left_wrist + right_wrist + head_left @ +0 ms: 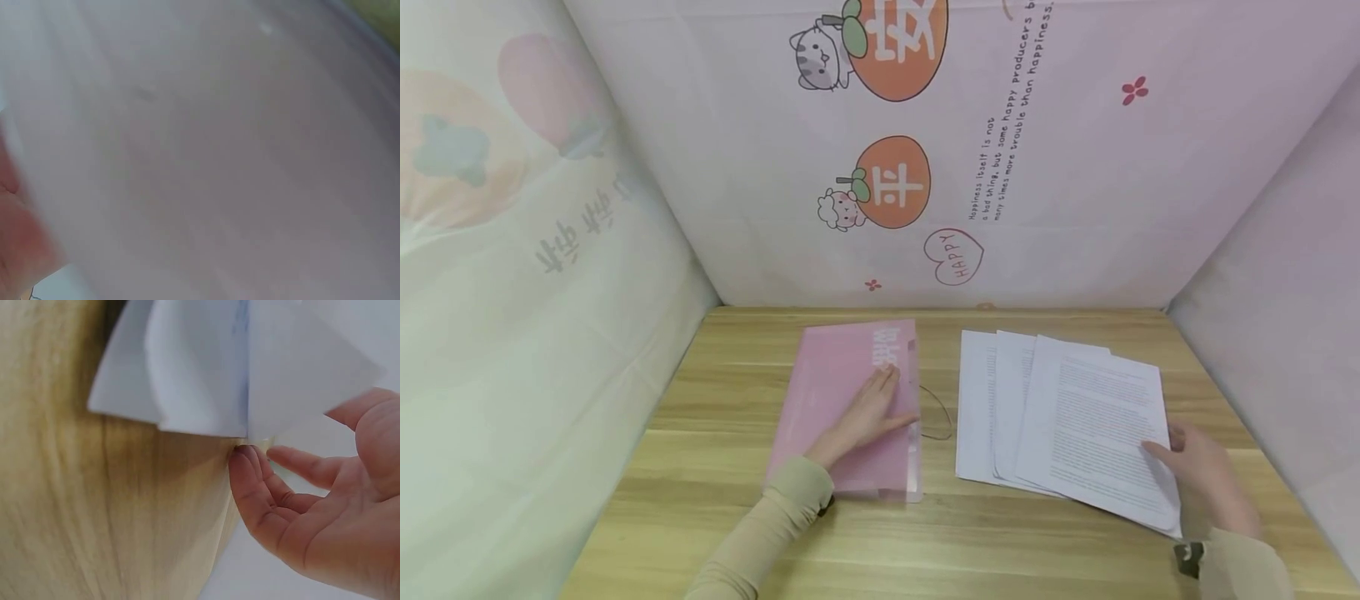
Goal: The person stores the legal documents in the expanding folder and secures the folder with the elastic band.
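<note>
On the left of the table lies a pink translucent file folder (pixel 842 400) with white lettering. My left hand (pixel 868 412) rests flat on it, fingers straight, thumb out toward its right edge. Pale folder plastic (pixel 206 156) fills the left wrist view, blurred. Right of the folder, printed paper sheets (pixel 1097 425) are fanned out in overlapping stacks. My right hand (pixel 1202 467) holds the right edge of the top sheets, thumb on the printed face and fingers curled at the edge. In the right wrist view, the sheets' corner (pixel 300 381) stands between thumb and fingers.
A thin dark elastic cord (pixel 947 417) loops out from the folder's right side onto the wooden table (pixel 925 550). Printed cloth walls (pixel 1060 167) enclose the table at the back, left and right.
</note>
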`<action>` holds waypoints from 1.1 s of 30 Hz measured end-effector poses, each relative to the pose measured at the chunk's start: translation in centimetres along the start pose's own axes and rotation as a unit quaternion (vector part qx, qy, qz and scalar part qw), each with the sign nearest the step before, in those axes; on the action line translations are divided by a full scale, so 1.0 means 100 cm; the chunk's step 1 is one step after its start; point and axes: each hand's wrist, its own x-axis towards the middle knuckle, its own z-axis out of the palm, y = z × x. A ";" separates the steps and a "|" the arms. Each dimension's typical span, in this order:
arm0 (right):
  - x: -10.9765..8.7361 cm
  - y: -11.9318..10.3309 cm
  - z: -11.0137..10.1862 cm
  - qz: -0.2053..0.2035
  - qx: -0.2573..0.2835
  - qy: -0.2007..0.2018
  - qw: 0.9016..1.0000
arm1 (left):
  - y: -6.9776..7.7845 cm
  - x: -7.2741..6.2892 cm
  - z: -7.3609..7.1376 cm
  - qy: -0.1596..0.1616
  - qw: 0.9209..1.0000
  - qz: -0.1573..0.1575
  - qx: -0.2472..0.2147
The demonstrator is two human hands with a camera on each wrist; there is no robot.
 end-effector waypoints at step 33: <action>0.003 -0.012 -0.004 0.088 0.003 -0.074 0.993 | 0.001 -0.001 0.013 -0.027 0.999 -0.014 0.008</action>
